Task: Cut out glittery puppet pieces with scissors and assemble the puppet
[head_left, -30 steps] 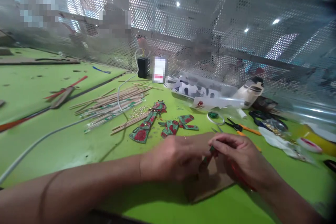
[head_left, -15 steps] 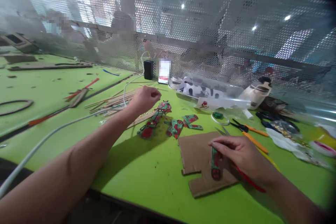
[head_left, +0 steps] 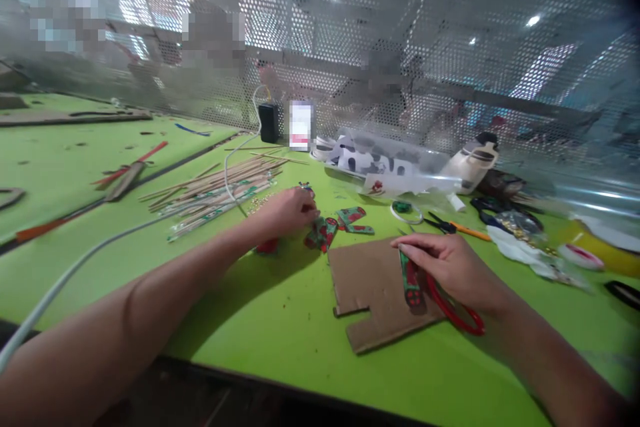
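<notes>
- Green tabletop (head_left: 280, 320) carries a cardboard piece (head_left: 370, 280); the right hand (head_left: 450, 267) rests on its far edge, fingers closed on a narrow green-and-red patterned strip (head_left: 411, 280) that lies flat on the cardboard.
- Beneath that palm sits a red loop (head_left: 457, 312), probably a scissor handle; its blades are hidden.
- Out to the left, the left hand (head_left: 287, 212) is curled over a long patterned cut-out (head_left: 265, 245) on the table, touching it; whether the fingers actually pinch it cannot be told.
- More patterned cut-outs (head_left: 333, 227) lie just beside that hand, with bamboo sticks (head_left: 220, 190) and a white cable (head_left: 100, 247) beyond.
- Risk, as a judgement: the cut-outs lie close together, so a pull on one may drag or scatter its neighbours.
- The strip looks thin, so pressure from the right fingers could crease it, or it could slide off the cardboard.
</notes>
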Tool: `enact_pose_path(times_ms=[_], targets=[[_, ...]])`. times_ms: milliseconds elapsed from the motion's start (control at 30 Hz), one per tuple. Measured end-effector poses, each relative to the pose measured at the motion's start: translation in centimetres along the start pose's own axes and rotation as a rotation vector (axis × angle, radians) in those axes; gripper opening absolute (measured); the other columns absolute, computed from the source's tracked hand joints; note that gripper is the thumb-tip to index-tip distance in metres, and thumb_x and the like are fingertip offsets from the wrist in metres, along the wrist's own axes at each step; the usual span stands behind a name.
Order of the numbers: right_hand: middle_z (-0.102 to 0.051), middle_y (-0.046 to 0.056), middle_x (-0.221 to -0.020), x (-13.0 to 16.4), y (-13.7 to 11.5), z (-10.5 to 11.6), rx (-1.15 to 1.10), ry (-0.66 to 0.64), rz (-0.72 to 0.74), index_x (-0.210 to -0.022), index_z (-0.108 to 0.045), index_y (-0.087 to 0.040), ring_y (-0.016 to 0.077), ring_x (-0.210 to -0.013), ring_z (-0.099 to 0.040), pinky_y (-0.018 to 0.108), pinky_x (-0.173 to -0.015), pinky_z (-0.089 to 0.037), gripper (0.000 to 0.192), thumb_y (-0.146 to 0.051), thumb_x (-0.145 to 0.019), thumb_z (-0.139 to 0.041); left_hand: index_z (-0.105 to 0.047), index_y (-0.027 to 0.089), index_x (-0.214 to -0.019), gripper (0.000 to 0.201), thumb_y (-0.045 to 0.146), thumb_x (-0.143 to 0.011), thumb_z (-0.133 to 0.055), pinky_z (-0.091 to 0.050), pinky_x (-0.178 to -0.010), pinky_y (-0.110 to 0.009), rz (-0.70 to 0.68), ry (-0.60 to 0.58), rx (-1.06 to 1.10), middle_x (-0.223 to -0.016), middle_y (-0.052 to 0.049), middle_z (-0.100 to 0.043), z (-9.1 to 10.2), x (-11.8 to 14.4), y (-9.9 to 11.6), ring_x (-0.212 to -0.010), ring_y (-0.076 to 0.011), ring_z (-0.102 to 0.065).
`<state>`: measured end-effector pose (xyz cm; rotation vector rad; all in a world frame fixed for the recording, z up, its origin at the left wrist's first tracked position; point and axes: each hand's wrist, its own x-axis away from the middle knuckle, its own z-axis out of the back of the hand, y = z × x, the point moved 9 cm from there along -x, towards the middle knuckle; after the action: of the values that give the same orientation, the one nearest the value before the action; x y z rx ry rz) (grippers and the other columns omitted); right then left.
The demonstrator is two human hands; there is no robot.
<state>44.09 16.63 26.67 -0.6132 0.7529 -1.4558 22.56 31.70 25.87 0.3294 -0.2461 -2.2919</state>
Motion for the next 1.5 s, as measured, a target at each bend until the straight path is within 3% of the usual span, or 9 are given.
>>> enact_pose_path(times_ms=[133,333,567,767,967,1100,1267,1500], targets=[[-0.08,0.008,-0.1,-0.1,-0.4,-0.5,0.027,-0.021,0.013,-0.1,-0.082,-0.022,0.0256,-0.092,-0.073,0.038,-0.085,-0.057,0.029,-0.036,-0.092,-0.058,-0.078,0.017,-0.092,0.038,0.045,-0.093,-0.052,-0.048,-0.083,-0.035,-0.057,-0.058,-0.032,-0.098,-0.013,-0.07,-1.5,0.5,2.0,-0.089,-0.0252,-0.064],[-0.079,0.008,-0.105,0.0,-1.1,-1.4,0.012,-0.061,0.036,-0.1,-0.081,-0.021,0.0241,-0.095,-0.073,0.036,-0.086,-0.056,0.028,-0.032,-0.093,-0.056,-0.071,0.016,-0.113,0.051,0.058,-0.087,-0.06,-0.047,-0.096,-0.047,-0.024,-0.019,-0.079,-0.116,-0.018,-0.061,-2.1,0.9,2.3,-0.114,-0.0373,-0.056],[-0.078,0.008,-0.111,0.3,-1.4,-1.8,0.009,-0.093,0.03,-0.1,-0.079,-0.02,0.0243,-0.099,-0.072,0.037,-0.088,-0.056,0.026,-0.03,-0.095,-0.056,-0.065,0.018,-0.098,0.026,0.038,-0.082,-0.067,-0.049,-0.083,-0.036,0.024,0.001,0.028,-0.102,-0.011,-0.065,-2.6,0.3,1.5,-0.099,-0.0287,-0.062],[-0.079,0.008,-0.11,0.4,-1.3,-1.2,-0.01,-0.051,0.039,-0.1,-0.08,-0.022,0.0253,-0.1,-0.072,0.038,-0.09,-0.056,0.027,-0.033,-0.094,-0.056,-0.069,0.018,-0.104,0.028,0.028,-0.079,-0.065,-0.045,-0.067,-0.028,0.074,0.009,0.18,-0.082,-0.004,-0.068,-1.7,0.1,0.6,-0.075,-0.02,-0.063],[-0.08,0.007,-0.099,0.3,-1.1,-0.9,-0.026,-0.021,0.036,-0.099,-0.08,-0.022,0.0245,-0.092,-0.073,0.038,-0.085,-0.058,0.027,-0.035,-0.093,-0.058,-0.072,0.018,-0.094,0.024,0.034,-0.079,-0.063,-0.041,-0.06,-0.025,0.132,0.072,0.308,-0.069,0.001,-0.061,-0.3,0.1,-1.4,-0.061,-0.0147,-0.057],[-0.079,0.008,-0.102,0.4,-1.2,-0.9,-0.026,-0.027,0.049,-0.099,-0.08,-0.022,0.0249,-0.093,-0.073,0.038,-0.086,-0.057,0.027,-0.035,-0.093,-0.057,-0.073,0.018,-0.09,0.023,0.035,-0.078,-0.064,-0.041,-0.058,-0.024,0.164,0.09,0.384,-0.067,0.001,-0.063,0.1,0.0,-2.1,-0.06,-0.014,-0.058],[-0.079,0.008,-0.11,0.6,-1.4,-1.2,-0.023,-0.052,0.061,-0.101,-0.08,-0.024,0.0253,-0.098,-0.072,0.037,-0.088,-0.057,0.027,-0.036,-0.095,-0.057,-0.07,0.017,-0.091,0.018,0.03,-0.081,-0.064,-0.049,-0.059,-0.024,0.222,0.055,0.514,-0.075,-0.004,-0.074,0.1,0.1,-2.6,-0.066,-0.0171,-0.071],[-0.079,0.009,-0.102,0.5,-0.9,-1.0,-0.013,-0.016,0.031,-0.099,-0.081,-0.021,0.0269,-0.094,-0.072,0.04,-0.088,-0.057,0.028,-0.038,-0.093,-0.06,-0.069,0.015,-0.084,0.006,0.019,-0.079,-0.071,-0.048,-0.053,-0.021,0.294,0.099,0.567,-0.07,-0.004,-0.074,2.2,0.5,-2.8,-0.064,-0.0174,-0.073]])
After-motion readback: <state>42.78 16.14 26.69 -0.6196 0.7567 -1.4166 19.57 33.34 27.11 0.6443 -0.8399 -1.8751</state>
